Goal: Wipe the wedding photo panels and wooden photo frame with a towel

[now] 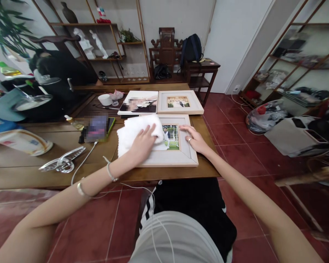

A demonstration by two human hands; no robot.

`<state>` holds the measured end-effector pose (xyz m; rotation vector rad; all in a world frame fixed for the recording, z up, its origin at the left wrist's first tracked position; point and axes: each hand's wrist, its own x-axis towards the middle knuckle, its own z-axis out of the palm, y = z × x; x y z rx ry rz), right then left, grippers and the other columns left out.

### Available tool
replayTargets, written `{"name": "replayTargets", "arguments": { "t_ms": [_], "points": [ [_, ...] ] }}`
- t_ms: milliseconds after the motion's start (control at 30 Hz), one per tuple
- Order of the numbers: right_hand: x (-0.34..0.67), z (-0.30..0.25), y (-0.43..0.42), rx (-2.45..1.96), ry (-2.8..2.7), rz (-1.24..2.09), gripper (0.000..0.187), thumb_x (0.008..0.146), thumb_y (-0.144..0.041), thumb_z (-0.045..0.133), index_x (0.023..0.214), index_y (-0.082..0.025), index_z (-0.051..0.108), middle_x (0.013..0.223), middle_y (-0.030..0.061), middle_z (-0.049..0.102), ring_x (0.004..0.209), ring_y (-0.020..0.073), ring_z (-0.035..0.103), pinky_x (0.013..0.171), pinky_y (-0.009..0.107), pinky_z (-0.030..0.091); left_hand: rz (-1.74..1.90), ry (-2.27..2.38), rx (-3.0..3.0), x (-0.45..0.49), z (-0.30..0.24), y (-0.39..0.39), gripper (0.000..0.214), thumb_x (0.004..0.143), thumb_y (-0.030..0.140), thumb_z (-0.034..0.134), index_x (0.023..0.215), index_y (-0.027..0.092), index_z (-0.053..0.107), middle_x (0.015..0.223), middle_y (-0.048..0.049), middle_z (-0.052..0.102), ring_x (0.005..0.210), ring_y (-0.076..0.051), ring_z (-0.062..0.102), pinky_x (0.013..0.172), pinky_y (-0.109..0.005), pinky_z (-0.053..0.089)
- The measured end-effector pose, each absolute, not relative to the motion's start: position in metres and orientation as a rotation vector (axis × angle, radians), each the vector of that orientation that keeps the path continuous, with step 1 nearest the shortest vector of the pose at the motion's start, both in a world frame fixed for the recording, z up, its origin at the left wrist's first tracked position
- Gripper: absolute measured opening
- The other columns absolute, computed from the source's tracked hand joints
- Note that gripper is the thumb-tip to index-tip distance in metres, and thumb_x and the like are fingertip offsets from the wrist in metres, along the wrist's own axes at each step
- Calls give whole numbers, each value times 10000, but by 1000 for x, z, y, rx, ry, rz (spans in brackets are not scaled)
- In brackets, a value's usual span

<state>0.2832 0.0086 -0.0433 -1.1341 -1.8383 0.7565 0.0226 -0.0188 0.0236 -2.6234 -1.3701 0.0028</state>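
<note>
A pale wooden picture frame (178, 157) with a small photo lies flat at the near edge of the wooden table (30, 171). My left hand (142, 144) rests palm down on a white cloth (134, 129) that covers the frame's left part, fingers pressed onto the cloth. My right hand (194, 138) lies flat on the frame's right border, fingers stretched out, a ring on one finger. Behind this frame lie a second framed photo (180, 102) and an unframed photo print (139, 103) side by side.
A phone (97, 128) with a white cable, a small bottle (74, 123), a metal hair clip (61, 163), a white cup (105, 99) and a bowl (22, 142) sit on the table's left. Shelves, a carved chair and a backpack (191, 49) stand behind. Bags lie on the red tiled floor to the right.
</note>
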Motion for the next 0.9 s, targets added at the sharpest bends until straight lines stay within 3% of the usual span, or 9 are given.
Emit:
{"name": "replayTargets", "arguments": {
  "t_ms": [133,300,467,567,900],
  "points": [
    [284,-45,10,-1130,-1838,755,539,713,-104,473,1209,-256,617,1390,60,547,1370,255,436,1198,505,240,-260,-1379,-2575,19,15,29,437,799,-50,348,1101,53,645,1587,-226,223,1437,-373,305,1107,-525,373],
    [285,-44,10,-1148,-1819,773,544,715,-107,481,1216,-271,615,1392,50,542,1373,257,434,1201,504,233,17,-1347,-2655,30,19,41,501,775,-90,350,1154,75,633,1546,-203,339,1445,-355,296,1113,-536,349],
    [283,-44,10,-1151,-1835,764,538,726,-108,464,1225,-251,605,1399,65,534,1381,249,427,1198,502,234,215,-1325,-2711,33,38,-1,385,794,-78,393,1004,81,674,1431,-224,490,1315,-366,484,984,-494,483],
    [282,-44,9,-1152,-1832,761,542,722,-99,465,1222,-254,608,1397,64,537,1375,250,432,1195,501,237,410,-1252,-2773,23,51,-42,383,835,-62,379,1026,105,666,1364,-213,555,1237,-327,568,938,-445,518],
    [283,-43,8,-1145,-1829,755,550,715,-86,473,1213,-273,615,1391,44,546,1377,245,432,1195,485,248,460,-988,-2886,36,66,-98,381,758,-19,579,1115,101,636,1454,-253,453,1330,-385,474,1006,-464,486]
  ]
}}
